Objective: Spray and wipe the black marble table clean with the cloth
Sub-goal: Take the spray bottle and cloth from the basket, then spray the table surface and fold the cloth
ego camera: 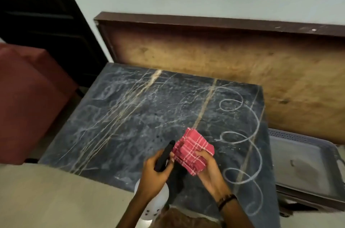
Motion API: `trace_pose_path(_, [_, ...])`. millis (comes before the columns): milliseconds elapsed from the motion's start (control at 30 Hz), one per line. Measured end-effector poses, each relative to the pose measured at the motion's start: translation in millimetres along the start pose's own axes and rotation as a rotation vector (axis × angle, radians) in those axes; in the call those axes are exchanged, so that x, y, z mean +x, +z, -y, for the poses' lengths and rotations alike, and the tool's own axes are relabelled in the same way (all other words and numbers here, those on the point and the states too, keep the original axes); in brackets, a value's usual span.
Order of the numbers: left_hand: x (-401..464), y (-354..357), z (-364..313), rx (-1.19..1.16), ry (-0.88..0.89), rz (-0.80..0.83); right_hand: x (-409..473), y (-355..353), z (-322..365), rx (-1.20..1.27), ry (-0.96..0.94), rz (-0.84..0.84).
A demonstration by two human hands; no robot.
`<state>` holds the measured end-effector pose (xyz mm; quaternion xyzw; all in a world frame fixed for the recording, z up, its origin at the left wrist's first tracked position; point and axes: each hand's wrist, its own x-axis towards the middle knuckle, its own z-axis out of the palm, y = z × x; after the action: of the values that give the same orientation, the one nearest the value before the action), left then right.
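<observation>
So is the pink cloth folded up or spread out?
Folded. The cloth is a thick checked bundle with stacked edges, held in the right hand above the table.

The worktop (pixel 149 115) lies bare of objects from its centre out to 9, 11 and 12 o'clock, so passage there is open. At 12 o'clock a wooden board (pixel 224 56) leaning on the wall closes off the far edge. A red seat (pixel 28 97) stands beside the 9 o'clock edge. At 3 o'clock a grey tray (pixel 302 168) sits just beside and below the edge. Both hands (pixel 155 170), the cloth (pixel 192 150) and a white spray bottle (pixel 156 201) crowd 6 o'clock.
</observation>
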<state>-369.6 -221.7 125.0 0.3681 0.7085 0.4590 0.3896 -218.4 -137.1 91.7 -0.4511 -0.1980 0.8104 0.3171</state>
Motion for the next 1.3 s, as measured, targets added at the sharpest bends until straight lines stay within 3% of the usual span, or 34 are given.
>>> trace_pose_path(200, [-8.8,-77.4,22.6,0.167,-0.061,0.021,11.3,80.8,-48.1,0.152,0.056,0.114])
trace_pose_path(500, [-13.6,-109.4,33.9,0.211,-0.116,-0.045,14.2,117.1,-74.1,0.05,0.071,0.152])
trace_pose_path(733, [-12.6,-121.8,27.3,0.101,-0.144,0.139,19.9,120.7,-79.3,0.011,0.085,0.214])
trace_pose_path(1033, [-6.4,-111.8,31.7,0.131,-0.157,-0.023,26.9,125.8,-70.9,0.034,0.106,0.251])
trace_pose_path(1233, [-7.4,-114.9,23.3,0.111,-0.107,0.229,33.4,123.3,-61.5,-0.009,0.105,0.259])
trace_pose_path(1300, [-8.0,-112.6,21.4,0.127,-0.108,0.204,34.9,124.7,-59.0,-0.017,0.112,0.264])
